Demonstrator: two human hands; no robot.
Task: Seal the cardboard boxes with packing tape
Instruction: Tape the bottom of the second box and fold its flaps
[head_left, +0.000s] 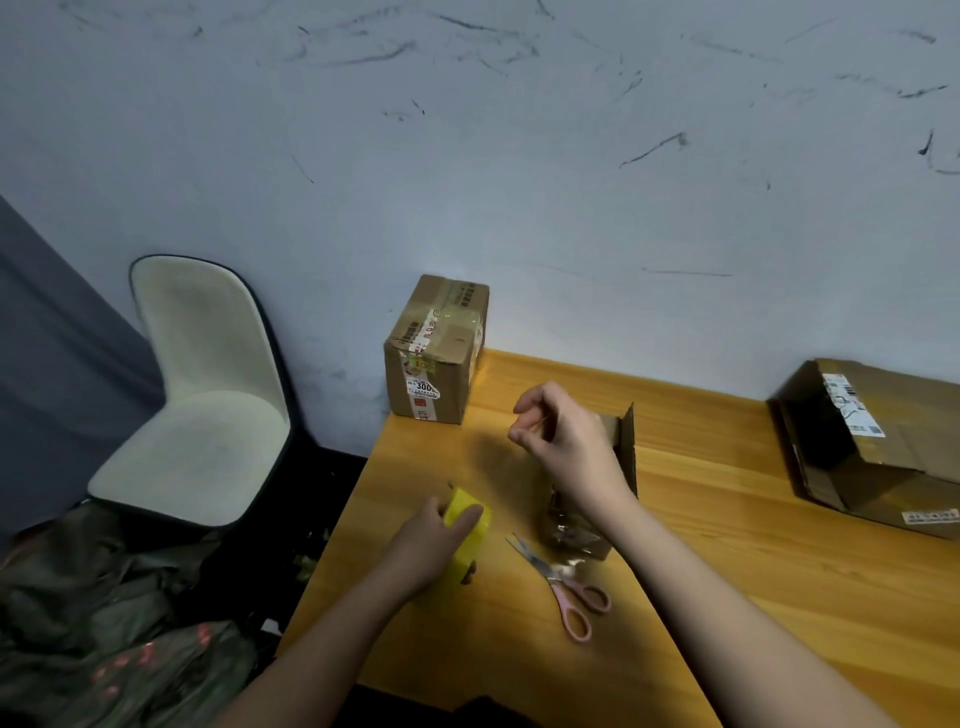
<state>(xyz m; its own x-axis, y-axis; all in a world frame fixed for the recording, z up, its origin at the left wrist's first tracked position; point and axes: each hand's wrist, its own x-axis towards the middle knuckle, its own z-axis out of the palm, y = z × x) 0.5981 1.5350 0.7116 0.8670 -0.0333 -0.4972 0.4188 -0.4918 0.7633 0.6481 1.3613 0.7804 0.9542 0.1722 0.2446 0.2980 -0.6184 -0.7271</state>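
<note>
My left hand (423, 545) grips a yellow roll of packing tape (465, 519) just above the wooden table (727, 545). My right hand (563, 436) is raised over the table and pinches the free end of a clear strip pulled from the roll. A small cardboard box (621, 457) with one flap standing up sits under my right wrist, mostly hidden. A taped box (436, 348) stands upright at the table's back left corner. A larger box (872, 441) with a shipping label lies at the right edge.
Pink-handled scissors (563, 582) lie on the table in front of the small box. A white chair (202, 395) stands left of the table against the marked wall. Dark bags (119, 623) are piled on the floor at lower left.
</note>
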